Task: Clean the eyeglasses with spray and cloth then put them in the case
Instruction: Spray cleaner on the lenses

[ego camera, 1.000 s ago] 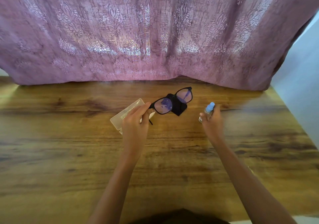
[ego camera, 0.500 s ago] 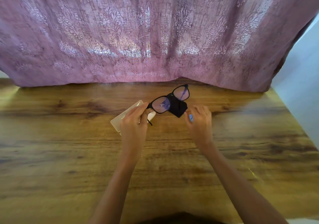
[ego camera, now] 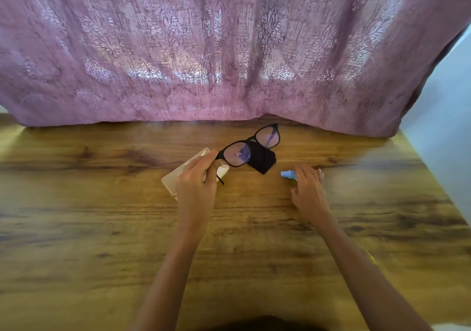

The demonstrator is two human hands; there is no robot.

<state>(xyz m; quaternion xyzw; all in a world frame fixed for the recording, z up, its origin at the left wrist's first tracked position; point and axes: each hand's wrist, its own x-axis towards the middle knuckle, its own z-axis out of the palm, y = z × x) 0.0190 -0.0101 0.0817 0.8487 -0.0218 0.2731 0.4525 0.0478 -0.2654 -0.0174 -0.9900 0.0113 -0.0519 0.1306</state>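
Note:
My left hand [ego camera: 197, 180] pinches the left end of the black-framed eyeglasses [ego camera: 251, 145] and holds them tilted above the table, with droplets on the nearer lens. Under the glasses a folded black cloth [ego camera: 263, 162] lies on the wood. The pale open case [ego camera: 175, 180] sits beneath my left hand and is partly hidden by it. To the right, my right hand [ego camera: 307, 185] rests over the small spray bottle [ego camera: 288, 174]. The bottle lies on its side on the table, blue cap pointing left, and my fingers cover its body.
The wooden table [ego camera: 102, 228] stretches wide on both sides. A pink patterned curtain [ego camera: 229, 50] hangs along its far edge, just behind the glasses. A pale wall [ego camera: 448, 101] borders the right edge.
My right hand swung left toward the glasses with the bottle, then back right and down, and the bottle now lies on the table. My left hand lifted the glasses slightly.

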